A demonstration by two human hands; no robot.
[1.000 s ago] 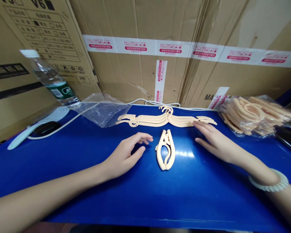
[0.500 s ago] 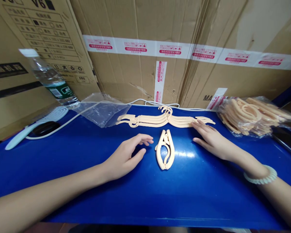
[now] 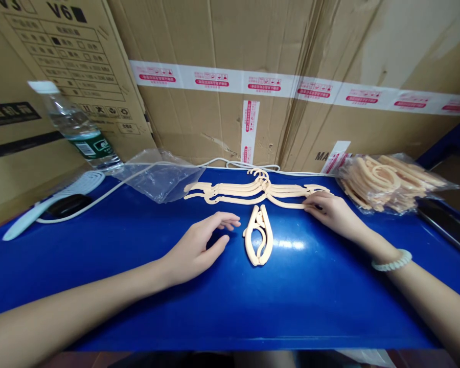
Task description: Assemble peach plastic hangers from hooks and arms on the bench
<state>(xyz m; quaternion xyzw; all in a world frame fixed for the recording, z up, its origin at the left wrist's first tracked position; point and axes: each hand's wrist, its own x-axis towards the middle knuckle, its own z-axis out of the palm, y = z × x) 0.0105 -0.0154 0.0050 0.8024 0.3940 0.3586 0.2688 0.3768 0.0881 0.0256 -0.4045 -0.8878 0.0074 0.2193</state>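
Note:
A folded cream plastic hanger (image 3: 259, 236) lies on the blue table (image 3: 138, 266) between my hands. Behind it lies a stack of unfolded cream hangers (image 3: 249, 190), hooks pointing away. My left hand (image 3: 199, 245) rests palm down just left of the folded hanger, fingers apart, holding nothing. My right hand (image 3: 331, 213) has its fingers closed on the right arm of the front hanger in the stack, which is pulled slightly toward me. A pale bead bracelet (image 3: 391, 260) is on my right wrist.
A plastic bag of folded hangers (image 3: 391, 181) lies at the right. An empty clear bag (image 3: 157, 174), a water bottle (image 3: 76, 128), a white fan-shaped object (image 3: 53, 199) with a cable and a dark item (image 3: 63, 204) sit at the left. Cardboard boxes (image 3: 253, 61) wall the back.
My right hand slid forward to the stack and closed on the right end of the front hanger, drawing it a little toward me. My left hand barely moved.

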